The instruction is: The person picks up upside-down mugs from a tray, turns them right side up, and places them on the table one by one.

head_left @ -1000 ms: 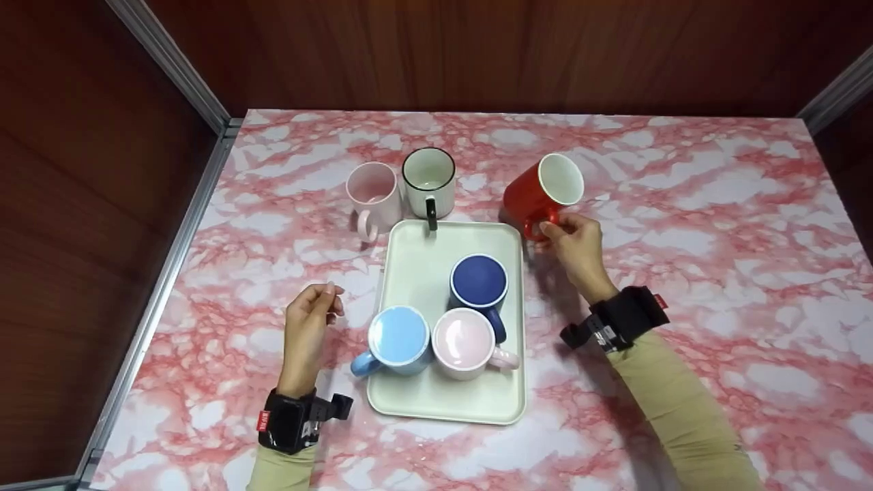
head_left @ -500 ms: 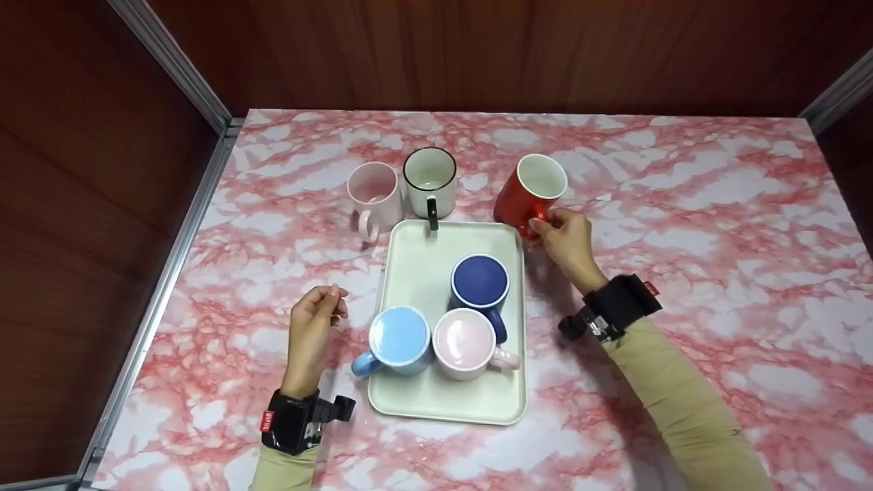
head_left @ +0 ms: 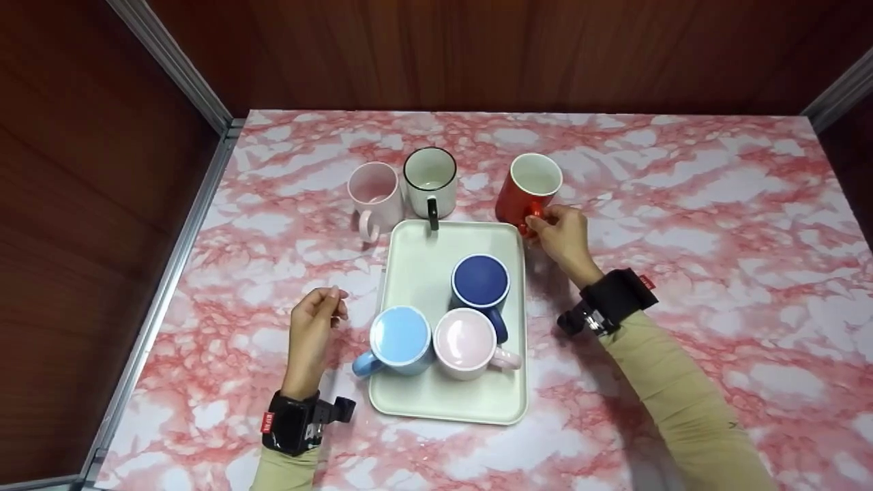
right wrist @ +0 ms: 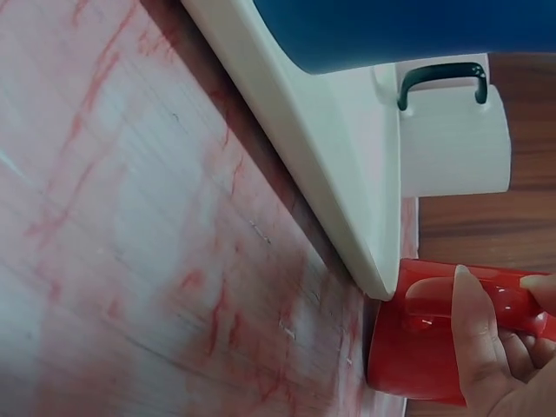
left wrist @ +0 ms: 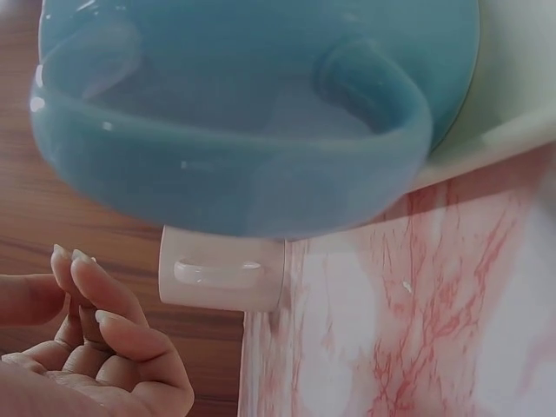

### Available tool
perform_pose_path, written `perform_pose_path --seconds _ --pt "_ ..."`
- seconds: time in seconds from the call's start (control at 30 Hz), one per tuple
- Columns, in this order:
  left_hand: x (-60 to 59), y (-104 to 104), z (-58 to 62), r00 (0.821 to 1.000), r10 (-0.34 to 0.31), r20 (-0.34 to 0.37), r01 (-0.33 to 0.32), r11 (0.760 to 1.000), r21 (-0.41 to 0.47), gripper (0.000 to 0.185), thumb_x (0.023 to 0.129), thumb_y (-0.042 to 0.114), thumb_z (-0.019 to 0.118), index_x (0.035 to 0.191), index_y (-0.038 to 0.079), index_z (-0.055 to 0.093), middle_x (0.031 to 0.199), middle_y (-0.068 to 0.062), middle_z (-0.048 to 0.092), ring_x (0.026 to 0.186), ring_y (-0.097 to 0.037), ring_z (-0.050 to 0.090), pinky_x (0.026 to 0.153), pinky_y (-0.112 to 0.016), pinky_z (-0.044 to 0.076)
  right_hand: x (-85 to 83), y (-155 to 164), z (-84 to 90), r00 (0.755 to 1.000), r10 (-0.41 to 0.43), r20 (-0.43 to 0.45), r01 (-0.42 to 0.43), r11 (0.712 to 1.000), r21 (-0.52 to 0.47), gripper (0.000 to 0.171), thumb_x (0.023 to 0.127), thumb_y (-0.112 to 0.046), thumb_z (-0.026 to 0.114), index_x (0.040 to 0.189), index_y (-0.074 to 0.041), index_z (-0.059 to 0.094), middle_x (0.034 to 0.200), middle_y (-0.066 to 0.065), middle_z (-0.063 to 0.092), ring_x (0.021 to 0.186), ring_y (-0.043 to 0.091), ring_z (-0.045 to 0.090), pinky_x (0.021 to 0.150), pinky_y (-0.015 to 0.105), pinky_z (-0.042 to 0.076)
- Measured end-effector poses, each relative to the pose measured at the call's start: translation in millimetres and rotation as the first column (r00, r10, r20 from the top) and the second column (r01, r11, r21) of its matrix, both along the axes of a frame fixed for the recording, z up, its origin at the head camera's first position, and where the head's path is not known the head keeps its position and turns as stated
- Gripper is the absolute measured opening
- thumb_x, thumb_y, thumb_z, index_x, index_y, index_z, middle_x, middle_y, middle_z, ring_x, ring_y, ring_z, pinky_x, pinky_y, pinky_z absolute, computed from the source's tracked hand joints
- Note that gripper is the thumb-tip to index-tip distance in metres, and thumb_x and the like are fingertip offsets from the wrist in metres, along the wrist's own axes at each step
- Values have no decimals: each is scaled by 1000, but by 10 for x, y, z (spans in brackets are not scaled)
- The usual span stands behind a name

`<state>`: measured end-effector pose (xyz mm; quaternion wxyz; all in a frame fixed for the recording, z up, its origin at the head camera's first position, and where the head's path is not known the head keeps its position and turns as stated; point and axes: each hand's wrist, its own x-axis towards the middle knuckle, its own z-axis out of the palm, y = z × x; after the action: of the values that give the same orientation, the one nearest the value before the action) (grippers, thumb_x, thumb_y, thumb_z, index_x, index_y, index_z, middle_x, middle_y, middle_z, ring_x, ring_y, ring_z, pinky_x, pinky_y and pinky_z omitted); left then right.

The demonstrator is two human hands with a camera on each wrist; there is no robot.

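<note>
Head camera faces forward-down from above; wrist cameras sit close. Head (two o'clock) and right wrist (four o'clock) share the red mug [head_left: 521, 195].

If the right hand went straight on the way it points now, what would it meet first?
Most likely the body of the red mug: it lies just ahead of the right hand, which holds its handle. The remaining gap is hard to judge.

Red mug [head_left: 516, 202], one: glossy outside, white inside, red handle [right wrist: 429, 297] turned toward lower right; upright, mouth up; upper frame, right of centre; base contact hard to confirm.
</note>
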<state>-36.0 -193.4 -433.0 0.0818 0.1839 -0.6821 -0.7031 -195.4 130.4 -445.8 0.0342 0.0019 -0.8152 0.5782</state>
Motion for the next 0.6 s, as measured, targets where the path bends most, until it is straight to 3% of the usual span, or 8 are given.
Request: perform_pose_path --seconds 0.2,0.4,0.6 --pt "8 -4 -4 1000 -4 11 5 1000 -1 20 95 10 49 90 -8 57 68 -5 51 62 -14 47 60 -25 39 -23 -50 -15 999 39 -4 -39 999 31 13 83 1 63 82 14 63 72 28 62 53 22 62 46 26 50" --pt "12 -19 -15 1000 9 9 -9 1000 -13 19 94 9 49 90 -7 58 67 -5 52 62 -13 47 59 -25 40 -43 -96 6 996 86 -40 -81 991 110 13 83 0 63 78 12 63 73 29 62 63 38 61 45 16 44" --pt "20 -33 -37 1000 5 23 -4 1000 -17 19 94 10 49 90 -6 58 68 -6 52 63 -15 48 60 -26 40 -63 -139 33 992 119 -31 -113 982 149 13 83 -1 62 79 11 64 74 28 63 59 32 60 45 16 43"
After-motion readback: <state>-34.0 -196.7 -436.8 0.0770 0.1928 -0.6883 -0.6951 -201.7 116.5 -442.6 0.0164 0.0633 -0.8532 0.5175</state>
